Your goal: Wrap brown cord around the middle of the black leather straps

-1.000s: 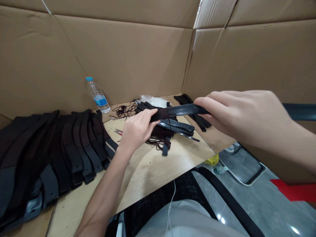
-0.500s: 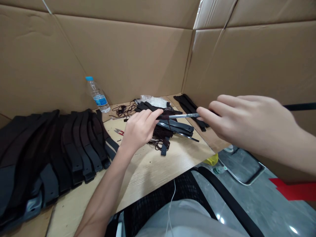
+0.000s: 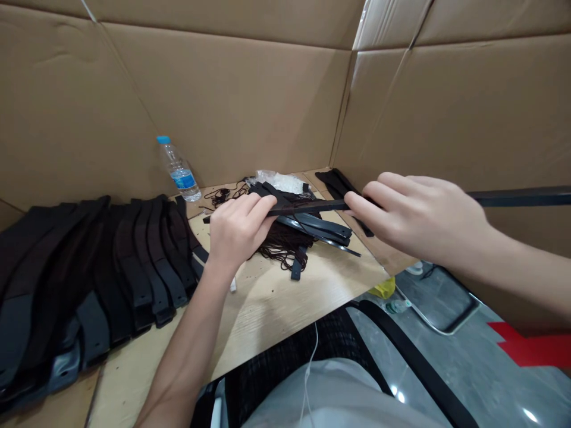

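Both my hands hold one long, thin black strip (image 3: pixel 312 206) level above the wooden table (image 3: pixel 272 303). My left hand (image 3: pixel 236 229) is closed around its left part, where dark thread is wound on it; a short end sticks out past the fingers. My right hand (image 3: pixel 419 217) pinches the strip further right, and the rest runs on behind the hand to the right edge of the view. Below the strip lies a small heap of black strips (image 3: pixel 321 229) on a tangle of dark brown thread (image 3: pixel 279 246).
A long row of overlapping black curved pieces (image 3: pixel 102 267) covers the table's left side. A water bottle (image 3: pixel 177 169) stands at the back, with a clear plastic bag (image 3: pixel 279 180) and more black strips (image 3: pixel 334 178) near the corner. Cardboard walls (image 3: pixel 223 101) enclose the table. A chair is below me.
The strip has turned in my hands from flat-side to edge-on and now shows more of its face again. My left hand has shifted left and slightly up along it.
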### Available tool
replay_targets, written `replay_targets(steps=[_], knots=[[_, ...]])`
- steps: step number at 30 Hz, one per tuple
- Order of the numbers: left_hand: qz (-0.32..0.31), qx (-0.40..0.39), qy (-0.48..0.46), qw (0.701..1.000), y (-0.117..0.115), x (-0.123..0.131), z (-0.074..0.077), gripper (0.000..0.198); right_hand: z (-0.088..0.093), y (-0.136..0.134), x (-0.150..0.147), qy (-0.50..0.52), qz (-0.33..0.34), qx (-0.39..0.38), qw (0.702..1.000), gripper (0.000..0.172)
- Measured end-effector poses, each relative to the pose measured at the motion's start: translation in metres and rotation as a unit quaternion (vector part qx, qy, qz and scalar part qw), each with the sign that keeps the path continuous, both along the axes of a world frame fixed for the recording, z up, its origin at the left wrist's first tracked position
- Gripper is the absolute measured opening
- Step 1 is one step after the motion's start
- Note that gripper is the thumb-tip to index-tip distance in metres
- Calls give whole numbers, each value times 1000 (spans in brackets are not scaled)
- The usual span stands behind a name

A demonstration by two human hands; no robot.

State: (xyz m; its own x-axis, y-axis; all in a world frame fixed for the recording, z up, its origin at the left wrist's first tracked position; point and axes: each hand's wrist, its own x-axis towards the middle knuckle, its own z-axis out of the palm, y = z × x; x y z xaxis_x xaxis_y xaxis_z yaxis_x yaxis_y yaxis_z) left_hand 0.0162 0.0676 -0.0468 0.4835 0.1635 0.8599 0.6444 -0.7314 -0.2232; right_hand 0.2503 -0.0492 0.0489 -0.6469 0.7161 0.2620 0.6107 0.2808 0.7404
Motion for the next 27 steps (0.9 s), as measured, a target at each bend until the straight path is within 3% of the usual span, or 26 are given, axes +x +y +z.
replay_targets(steps=[8,13,18,22,27], knots=[[12,30,-4,999,2,-7,3,9,-10,3,-2,23,12,3,1000,25],[-20,18,7,1000,0,-3,3,12,0,0,0,60,-25,-32,997,33],[-76,20,36,996,0,-1,2,15,11,2,5,104,-78,-118,985,34],[-87,19,48,995,2,-2,4,19,9,9,12,130,-58,-164,976,28],[-84,8,84,993,5,-1,5,25,6,13,18,127,-22,-157,979,28]])
